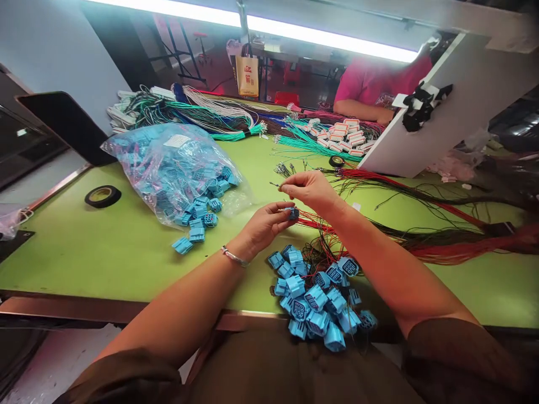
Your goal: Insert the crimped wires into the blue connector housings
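Note:
My left hand point(265, 224) pinches a small blue connector point(292, 212) above the green table point(105, 252). Just above it, my right hand point(309, 189) holds a thin wire point(275, 184) by its terminal end, the tip pointing left. Red and dark wires point(421, 235) trail from under my right forearm to the right. A heap of blue connectors with wires point(315, 300) lies at the near table edge below my hands.
A clear bag of blue connectors point(168, 168) lies open at left, several spilled beside it. A black tape roll point(103, 196) sits far left. Bundled wire harnesses point(202, 112) and white connectors point(345, 137) lie at the back. A white board point(442, 112) leans at right; another person in pink point(370, 90) sits opposite.

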`<state>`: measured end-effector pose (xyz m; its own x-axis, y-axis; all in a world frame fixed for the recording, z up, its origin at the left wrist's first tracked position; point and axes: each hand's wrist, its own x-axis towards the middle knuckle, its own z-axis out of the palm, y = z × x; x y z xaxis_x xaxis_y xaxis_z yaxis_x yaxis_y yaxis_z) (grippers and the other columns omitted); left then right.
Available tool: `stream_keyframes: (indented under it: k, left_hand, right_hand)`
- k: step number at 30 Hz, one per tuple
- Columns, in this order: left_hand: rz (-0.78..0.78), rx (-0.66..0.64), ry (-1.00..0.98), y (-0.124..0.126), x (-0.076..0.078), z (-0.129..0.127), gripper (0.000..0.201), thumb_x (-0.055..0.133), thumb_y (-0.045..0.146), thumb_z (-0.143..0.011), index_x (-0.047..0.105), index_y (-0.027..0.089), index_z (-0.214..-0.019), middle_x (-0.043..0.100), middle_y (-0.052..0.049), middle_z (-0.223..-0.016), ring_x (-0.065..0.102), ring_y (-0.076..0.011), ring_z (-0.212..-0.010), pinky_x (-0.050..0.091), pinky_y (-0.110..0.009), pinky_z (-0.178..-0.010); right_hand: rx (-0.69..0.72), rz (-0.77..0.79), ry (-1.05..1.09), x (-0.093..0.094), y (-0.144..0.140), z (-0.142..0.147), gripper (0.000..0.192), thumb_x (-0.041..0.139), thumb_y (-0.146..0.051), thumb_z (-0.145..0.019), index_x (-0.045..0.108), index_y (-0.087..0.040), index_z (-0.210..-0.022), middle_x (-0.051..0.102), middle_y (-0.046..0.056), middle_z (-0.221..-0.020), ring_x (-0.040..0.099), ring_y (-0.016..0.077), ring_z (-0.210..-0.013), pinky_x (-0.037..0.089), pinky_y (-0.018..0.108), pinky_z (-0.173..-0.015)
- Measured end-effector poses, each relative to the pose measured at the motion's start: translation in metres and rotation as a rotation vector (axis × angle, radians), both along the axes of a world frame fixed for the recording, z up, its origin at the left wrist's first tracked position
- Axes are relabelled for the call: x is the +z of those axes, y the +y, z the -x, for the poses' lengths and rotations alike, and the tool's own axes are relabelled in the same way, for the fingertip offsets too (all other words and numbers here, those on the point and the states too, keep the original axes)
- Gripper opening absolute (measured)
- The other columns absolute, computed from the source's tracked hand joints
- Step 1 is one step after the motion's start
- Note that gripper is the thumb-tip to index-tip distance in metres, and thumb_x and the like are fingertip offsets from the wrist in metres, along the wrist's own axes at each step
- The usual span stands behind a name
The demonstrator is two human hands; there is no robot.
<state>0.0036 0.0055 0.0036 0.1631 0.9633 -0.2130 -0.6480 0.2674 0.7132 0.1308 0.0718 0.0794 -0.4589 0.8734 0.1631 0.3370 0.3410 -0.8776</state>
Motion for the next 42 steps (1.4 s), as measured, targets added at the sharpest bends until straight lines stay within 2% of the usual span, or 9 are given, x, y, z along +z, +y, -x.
stream_keyframes:
  k: [3, 7, 11, 14, 24, 32, 38, 42]
  left_hand:
    - [0.021, -0.007, 0.014, 0.000, 0.002, 0.000, 0.022, 0.074, 0.007, -0.074, 0.073, 0.008, -0.096, 0.074, -0.010, -0.090, 0.071, -0.0150, -0.084, 0.056, -0.031, -0.090]
    - [0.078, -0.009, 0.052, 0.001, 0.006, 0.000, 0.019, 0.069, 0.004, -0.077, 0.073, 0.008, -0.094, 0.075, -0.010, -0.088, 0.072, -0.0147, -0.081, 0.057, -0.028, -0.087]
    - [0.093, -0.020, 0.080, 0.002, 0.006, 0.000, 0.019, 0.064, 0.003, -0.080, 0.073, 0.008, -0.097, 0.076, -0.012, -0.090, 0.073, -0.0151, -0.082, 0.058, -0.027, -0.086]
    - [0.080, -0.030, 0.093, 0.003, 0.003, 0.000, 0.020, 0.063, 0.004, -0.081, 0.073, 0.007, -0.098, 0.076, -0.013, -0.094, 0.073, -0.0162, -0.085, 0.058, -0.029, -0.091]
    - [0.016, -0.069, 0.141, 0.001, 0.002, 0.002, 0.021, 0.075, 0.012, -0.075, 0.076, 0.011, -0.096, 0.077, -0.010, -0.094, 0.073, -0.0152, -0.087, 0.057, -0.027, -0.090]
    - [-0.152, -0.058, 0.360, -0.003, 0.003, 0.001, 0.034, 0.088, 0.024, -0.064, 0.077, 0.017, -0.096, 0.077, -0.007, -0.093, 0.072, -0.0144, -0.083, 0.057, -0.025, -0.081]
    - [-0.058, -0.054, 0.275, -0.002, 0.002, -0.001, 0.030, 0.089, 0.024, -0.062, 0.077, 0.018, -0.089, 0.077, -0.005, -0.094, 0.071, -0.0127, -0.082, 0.057, -0.025, -0.082]
    - [-0.048, -0.039, 0.244, -0.001, 0.001, 0.000, 0.027, 0.087, 0.023, -0.064, 0.077, 0.017, -0.089, 0.077, -0.005, -0.092, 0.071, -0.0126, -0.085, 0.057, -0.024, -0.083]
  right_hand:
    - [-0.070, -0.071, -0.053, -0.010, -0.011, -0.022, 0.017, 0.061, -0.024, -0.067, 0.071, -0.012, -0.064, 0.060, 0.000, -0.055, 0.046, 0.0080, -0.054, 0.035, 0.022, -0.052]
    - [-0.098, 0.034, -0.110, -0.030, -0.027, -0.046, 0.023, 0.059, -0.031, -0.068, 0.071, -0.011, -0.066, 0.054, -0.002, -0.052, 0.040, 0.0073, -0.051, 0.029, 0.022, -0.050]
    - [-0.100, 0.032, -0.167, -0.053, -0.030, -0.055, 0.025, 0.058, -0.033, -0.069, 0.072, -0.012, -0.067, 0.052, -0.002, -0.054, 0.039, 0.0075, -0.053, 0.028, 0.023, -0.051]
    - [-0.096, 0.030, -0.207, -0.061, -0.024, -0.056, 0.026, 0.058, -0.035, -0.069, 0.071, -0.012, -0.064, 0.050, -0.003, -0.053, 0.038, 0.0077, -0.053, 0.026, 0.023, -0.051]
    - [-0.025, 0.036, -0.185, -0.059, -0.024, -0.058, 0.026, 0.055, -0.034, -0.070, 0.066, -0.012, -0.062, 0.046, -0.004, -0.052, 0.036, 0.0065, -0.052, 0.025, 0.023, -0.051]
    - [-0.046, 0.008, -0.366, -0.054, -0.025, -0.058, 0.022, 0.058, -0.030, -0.071, 0.068, -0.012, -0.061, 0.045, -0.004, -0.050, 0.036, 0.0076, -0.054, 0.023, 0.025, -0.054]
    - [0.027, -0.048, -0.214, -0.056, -0.032, -0.051, 0.020, 0.053, -0.024, -0.076, 0.061, -0.014, -0.060, 0.047, -0.004, -0.054, 0.037, 0.0069, -0.054, 0.027, 0.023, -0.054]
    - [-0.057, -0.106, -0.207, -0.055, -0.036, -0.052, 0.016, 0.058, -0.024, -0.075, 0.064, -0.014, -0.063, 0.053, -0.003, -0.055, 0.041, 0.0076, -0.055, 0.031, 0.023, -0.056]
